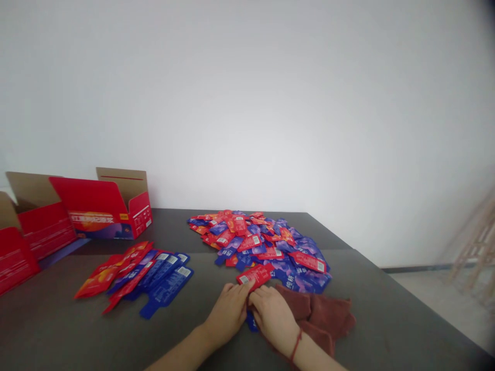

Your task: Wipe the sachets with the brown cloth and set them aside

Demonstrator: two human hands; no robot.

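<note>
Both hands meet low in the middle, over the near edge of the pile. My left hand (228,313) is closed, its thumb pressed on the lower end of a red sachet (258,275) with a white barcode label. Against that same end my right hand (274,315) has its fingers curled and pinched; the fingertips are partly hidden. A blue sachet (251,322) shows in part under the hands. Beside and behind my right hand lies a crumpled brown cloth (328,314). Farther back spreads a heap of red and blue-purple sachets (263,242).
On the dark table (96,340), a fanned group of red and blue sachets (143,275) lies left of my hands. Opened red cartons (93,201) stand at the far left, flaps up. A white wall (270,103) rises behind the table. Blurred wooden slats (477,242) are at the right.
</note>
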